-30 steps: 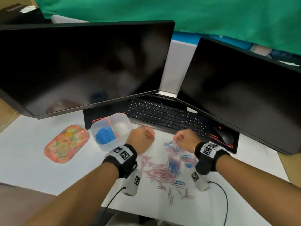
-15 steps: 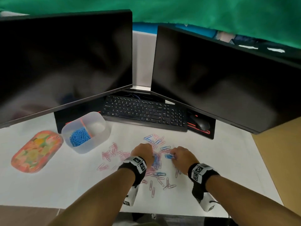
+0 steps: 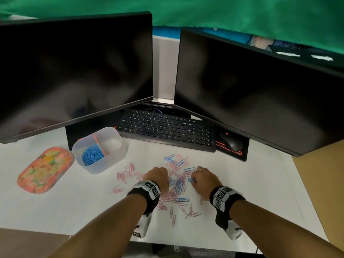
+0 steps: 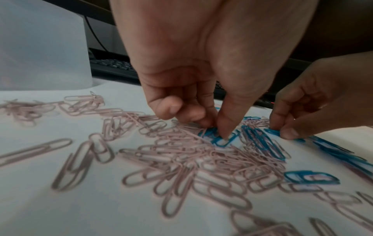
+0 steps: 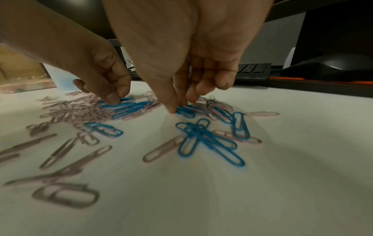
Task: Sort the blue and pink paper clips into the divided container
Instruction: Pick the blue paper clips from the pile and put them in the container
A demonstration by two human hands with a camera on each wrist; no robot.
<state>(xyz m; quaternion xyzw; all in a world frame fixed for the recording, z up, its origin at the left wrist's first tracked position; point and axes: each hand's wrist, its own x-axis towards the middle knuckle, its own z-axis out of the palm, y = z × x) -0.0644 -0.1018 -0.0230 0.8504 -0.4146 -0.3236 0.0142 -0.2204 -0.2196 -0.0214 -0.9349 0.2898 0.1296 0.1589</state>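
I am looking down at both hands working in the scatter of paper clips on the white desk. My left hand is hovering low over the pile with the fingers curled downward; from its wrist camera I am seeing the thumb and forefinger narrowed to a pinch, their tips closing on a blue paper clip that is lying at the edge of the pink paper clips. The other fingers are tucked in behind. My right hand is sitting just beside it, also with fingers bent down and close together; thumb and forefinger tips are pressing on a blue clip, and whether it is lifted off the desk I cannot tell. More blue clips are lying crossed just in front of that hand.

The divided container, translucent plastic, is standing to the left of the pile, near the keyboard. Its left compartment is holding a heap of sorted blue clips; an orange divider is separating it from the right compartment. A flowered lid is lying beside the container, further left. Two dark monitors are looming behind, with a mouse under the right one.
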